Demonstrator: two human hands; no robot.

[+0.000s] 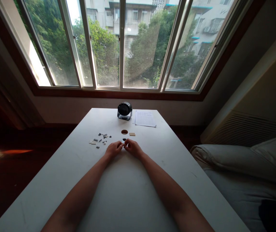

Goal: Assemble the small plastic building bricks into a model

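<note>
Over the middle of the white table (pixel 128 180), my left hand (pixel 114 149) and my right hand (pixel 132 147) meet with their fingertips almost touching. Both are closed in a pinch. Whatever sits between the fingers is too small and too hidden to name. Just beyond the fingertips shows a small dark round piece (pixel 124 139); I cannot tell whether it is held or lying on the table. To the left of my left hand lie several small loose grey, black and white parts (pixel 101 139). A tan studded plate (pixel 132 134), like a building-brick piece, lies farther off.
A brown round opening or disc (pixel 124 132) is beside the tan plate. Toward the far edge stand a black round device on a bracket (pixel 124 111) and printed paper sheets (pixel 145 118). Beyond is a window (pixel 141 58); a grey sofa (pixel 239 161) is at the right.
</note>
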